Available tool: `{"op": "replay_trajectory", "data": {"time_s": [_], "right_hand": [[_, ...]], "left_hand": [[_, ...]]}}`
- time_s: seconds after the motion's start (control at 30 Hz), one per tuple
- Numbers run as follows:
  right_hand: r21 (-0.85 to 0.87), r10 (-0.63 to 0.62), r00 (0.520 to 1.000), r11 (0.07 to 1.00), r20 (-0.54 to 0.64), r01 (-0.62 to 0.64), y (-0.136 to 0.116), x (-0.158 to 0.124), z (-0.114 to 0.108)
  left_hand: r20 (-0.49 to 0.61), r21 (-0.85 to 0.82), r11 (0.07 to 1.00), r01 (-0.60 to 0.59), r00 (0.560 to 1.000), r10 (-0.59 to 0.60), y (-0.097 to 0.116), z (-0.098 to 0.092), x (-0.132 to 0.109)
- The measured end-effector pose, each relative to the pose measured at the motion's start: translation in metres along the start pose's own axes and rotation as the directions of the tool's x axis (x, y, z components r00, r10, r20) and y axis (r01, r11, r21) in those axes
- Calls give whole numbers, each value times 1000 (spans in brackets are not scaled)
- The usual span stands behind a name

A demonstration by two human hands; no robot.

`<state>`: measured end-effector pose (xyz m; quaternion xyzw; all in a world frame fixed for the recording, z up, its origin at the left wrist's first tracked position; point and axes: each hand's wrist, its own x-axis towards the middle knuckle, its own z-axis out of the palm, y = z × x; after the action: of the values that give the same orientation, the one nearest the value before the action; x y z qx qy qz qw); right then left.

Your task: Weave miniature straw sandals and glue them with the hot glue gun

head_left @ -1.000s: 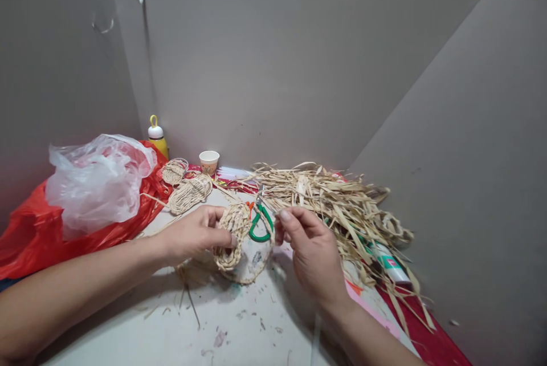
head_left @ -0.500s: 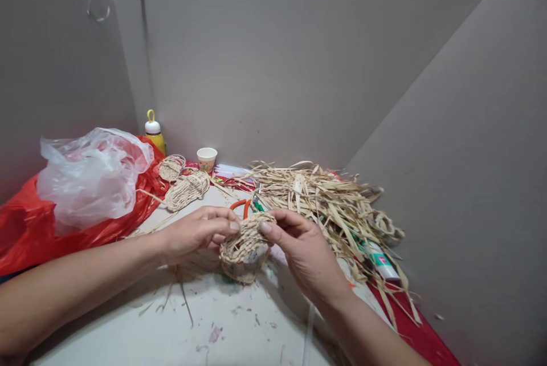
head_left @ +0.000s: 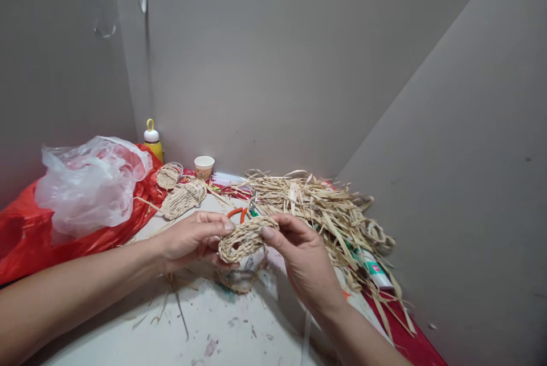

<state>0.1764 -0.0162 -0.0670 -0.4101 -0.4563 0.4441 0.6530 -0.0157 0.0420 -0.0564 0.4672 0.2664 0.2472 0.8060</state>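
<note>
A coil of braided straw cord (head_left: 244, 240), wound into a flat oval with a slot in its middle, is held between both hands above the table (head_left: 171, 326). My left hand (head_left: 199, 238) pinches its left end between thumb and fingers. My right hand (head_left: 301, 252) grips the right end, thumb on top and fingers behind. A loose loop of the cord hangs below the coil. Just behind it lie orange-handled scissors or pliers (head_left: 236, 213), partly hidden by the coil and hand.
Two woven straw ovals, one larger (head_left: 183, 198) and one smaller (head_left: 168, 176), lie back left. Nearby are a paper cup (head_left: 204, 167), yellow bottle (head_left: 153, 143) and plastic bags (head_left: 96, 183). A heap of dry straw (head_left: 316, 200) and a white-green tube (head_left: 376, 269) lie right.
The coil has tilted flatter and its slot now faces me more openly. Both hands keep hold of its ends. The camera view has shifted slightly.
</note>
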Motion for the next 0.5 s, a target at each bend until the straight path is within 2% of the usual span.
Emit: {"op": "replay_trajectory", "data": {"time_s": [0.17,0.27,0.4,0.5], "right_hand": [[2,33,997,999,68,-33,-3,1,1],[-25,29,997,999,67,-28,-3,0,0],[-112,36,996,993,77,-27,-2,1,-2],[-203,19,995,979,97,1,-6,2,-4]], "left_hand": [[5,24,998,-58,998,58,-2,0,-1],[-16,150,983,-102,994,106,-1,-1,-3],[-34,370,917,-146,985,171,1,-3,-4],[-6,371,915,-162,984,176,0,-4,-2]]}}
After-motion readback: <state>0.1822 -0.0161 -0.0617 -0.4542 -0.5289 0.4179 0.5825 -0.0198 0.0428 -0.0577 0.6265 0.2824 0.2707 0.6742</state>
